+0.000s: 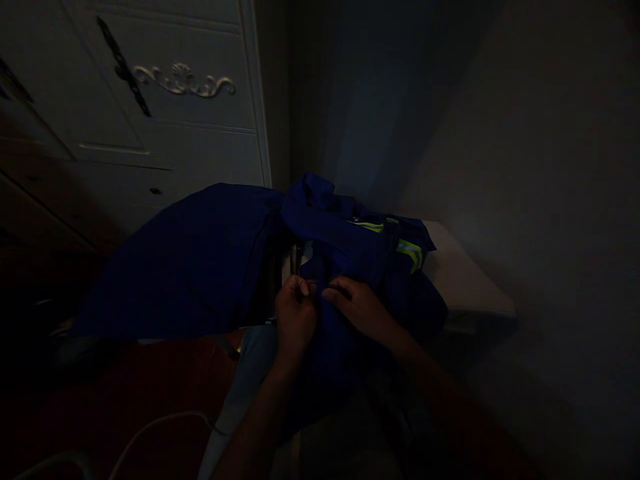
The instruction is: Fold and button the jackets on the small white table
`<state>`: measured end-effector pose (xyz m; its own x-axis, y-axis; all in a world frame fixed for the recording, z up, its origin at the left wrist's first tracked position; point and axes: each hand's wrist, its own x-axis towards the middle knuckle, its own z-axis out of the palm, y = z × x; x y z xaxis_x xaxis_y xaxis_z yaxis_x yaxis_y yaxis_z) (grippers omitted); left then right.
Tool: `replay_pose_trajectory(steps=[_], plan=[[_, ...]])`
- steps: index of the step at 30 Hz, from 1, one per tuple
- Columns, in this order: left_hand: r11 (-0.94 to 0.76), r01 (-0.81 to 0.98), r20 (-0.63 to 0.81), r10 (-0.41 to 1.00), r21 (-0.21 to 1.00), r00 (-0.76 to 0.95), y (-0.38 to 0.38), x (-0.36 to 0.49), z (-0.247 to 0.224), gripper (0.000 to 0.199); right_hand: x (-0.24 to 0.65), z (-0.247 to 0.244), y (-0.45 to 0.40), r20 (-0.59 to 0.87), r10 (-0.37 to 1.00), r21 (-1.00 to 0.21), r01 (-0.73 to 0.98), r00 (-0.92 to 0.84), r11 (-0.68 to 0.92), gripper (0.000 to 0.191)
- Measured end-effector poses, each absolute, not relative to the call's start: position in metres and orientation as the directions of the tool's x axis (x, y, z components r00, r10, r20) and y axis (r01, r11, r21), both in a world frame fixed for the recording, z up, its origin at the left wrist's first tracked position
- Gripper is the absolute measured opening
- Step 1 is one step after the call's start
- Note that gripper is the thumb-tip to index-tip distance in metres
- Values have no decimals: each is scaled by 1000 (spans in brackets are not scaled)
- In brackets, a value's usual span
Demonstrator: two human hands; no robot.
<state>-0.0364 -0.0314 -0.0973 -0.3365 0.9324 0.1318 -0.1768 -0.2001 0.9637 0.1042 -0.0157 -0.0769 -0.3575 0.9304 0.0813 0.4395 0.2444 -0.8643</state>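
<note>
Blue garment (345, 245) — under right hand (359, 307), beside left hand (295, 312).

A pale surface (470, 287) can be seen at three o'clock; toward the middle, it is covered by blue cloth (345, 240).

The view is very dim, its lower corners nearly black, the pale cabinet (200, 43) faintly lit.
</note>
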Motion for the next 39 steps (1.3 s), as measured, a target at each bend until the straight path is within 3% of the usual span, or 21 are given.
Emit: replay_pose_trajectory(steps=[6, 13, 17, 20, 26, 29, 33, 39], plan=[[-93, -348, -22, 950, 933, -312, -30, -33, -103, 20, 101, -66, -23, 160, 917, -790, 509, -366, 341, 25], [8, -358, -77, 981, 934, -178, -33, -41, -91, 30, 112, -69, -17, 13, 926, -898, 403, -378, 178, 24], [49, -368, -94, 990, 929, -107, -32, -47, -85, 44, 114, -74, -15, 81, 913, -895, 374, -400, 244, 26], [48, -382, -100, 988, 923, -117, -29, -46, -86, 41, 111, -77, -17, 126, 916, -896, 353, -380, 269, 25], [55, -467, -151, 973, 882, -172, -28, -37, -92, 40, 103, -73, -31, 126, 957, -831, 500, -260, 245, 32], [30, -481, -150, 966, 876, -212, -29, -35, -94, 39, 102, -70, -35, 164, 958, -793, 546, -237, 271, 27], [-7, -538, -152, 956, 843, -250, -30, -34, -94, 45, 101, -74, -31, 195, 952, -865, 416, -238, 281, 24], [17, -573, -207, 941, 819, -268, -27, -36, -105, 49, 103, -79, -24, 112, 976, -987, 93, -186, 131, 28]])
